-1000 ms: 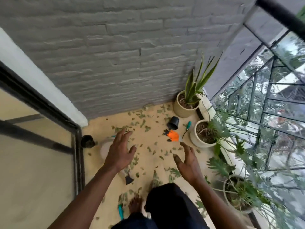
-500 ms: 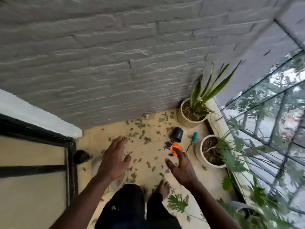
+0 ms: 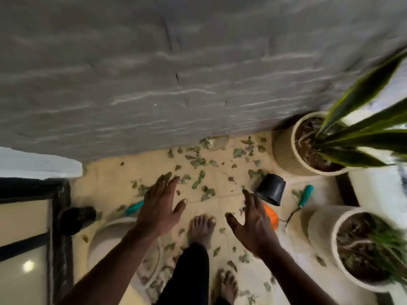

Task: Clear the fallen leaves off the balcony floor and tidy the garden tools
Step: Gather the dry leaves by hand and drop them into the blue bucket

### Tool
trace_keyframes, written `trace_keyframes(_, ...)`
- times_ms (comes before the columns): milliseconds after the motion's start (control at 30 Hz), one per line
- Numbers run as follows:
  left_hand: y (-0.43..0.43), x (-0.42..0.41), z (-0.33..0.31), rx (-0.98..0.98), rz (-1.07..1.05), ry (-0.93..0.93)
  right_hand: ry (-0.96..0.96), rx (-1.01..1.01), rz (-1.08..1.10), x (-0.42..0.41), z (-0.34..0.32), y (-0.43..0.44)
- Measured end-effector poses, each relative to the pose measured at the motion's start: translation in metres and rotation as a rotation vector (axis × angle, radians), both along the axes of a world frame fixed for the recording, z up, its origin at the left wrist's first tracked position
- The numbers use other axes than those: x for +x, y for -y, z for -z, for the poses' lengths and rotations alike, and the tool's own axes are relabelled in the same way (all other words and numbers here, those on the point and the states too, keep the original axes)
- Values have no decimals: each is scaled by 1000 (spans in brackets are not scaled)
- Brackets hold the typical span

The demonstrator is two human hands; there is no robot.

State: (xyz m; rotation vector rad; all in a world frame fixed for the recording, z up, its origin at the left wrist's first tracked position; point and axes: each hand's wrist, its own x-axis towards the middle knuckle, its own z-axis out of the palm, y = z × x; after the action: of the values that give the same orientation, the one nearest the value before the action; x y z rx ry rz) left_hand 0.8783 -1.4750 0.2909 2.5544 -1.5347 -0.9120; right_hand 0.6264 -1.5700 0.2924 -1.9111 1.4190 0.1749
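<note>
Dry green leaves (image 3: 199,160) lie scattered over the beige balcony floor (image 3: 105,179), thickest along the grey wall. My left hand (image 3: 159,205) hovers open above the floor, fingers spread, over a teal-handled tool (image 3: 134,207). My right hand (image 3: 253,223) is open too, partly covering an orange tool (image 3: 270,213). A small black pot (image 3: 271,189) lies tipped beside it. A teal-handled weeder (image 3: 302,200) lies to the right. A white basin (image 3: 110,241) holding leaves sits under my left forearm. My bare feet (image 3: 201,227) stand between my hands.
A ribbed beige pot with a snake plant (image 3: 286,150) stands in the far right corner. A white pot with a grassy plant (image 3: 323,236) stands at the right. Another small black pot (image 3: 76,219) lies by the dark door frame (image 3: 59,238) on the left. The grey brick wall (image 3: 176,73) is close ahead.
The view has moved forward and down towards the floor. Both hands stay open and have dropped closer to the leaves and tools. My feet have stepped forward.
</note>
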Motion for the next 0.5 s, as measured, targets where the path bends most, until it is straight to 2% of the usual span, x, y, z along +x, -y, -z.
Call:
trace_keyframes(133,38,26,147,35,-13,18,-91,-66,-200,24,150,55)
trace_keyframes(300,65,62,291,12,-66,188,-118,-230,-169,25,309,107)
trace_keyframes(500,88,76,399,-106,-246,268,-142,-423,-26,17,405,141)
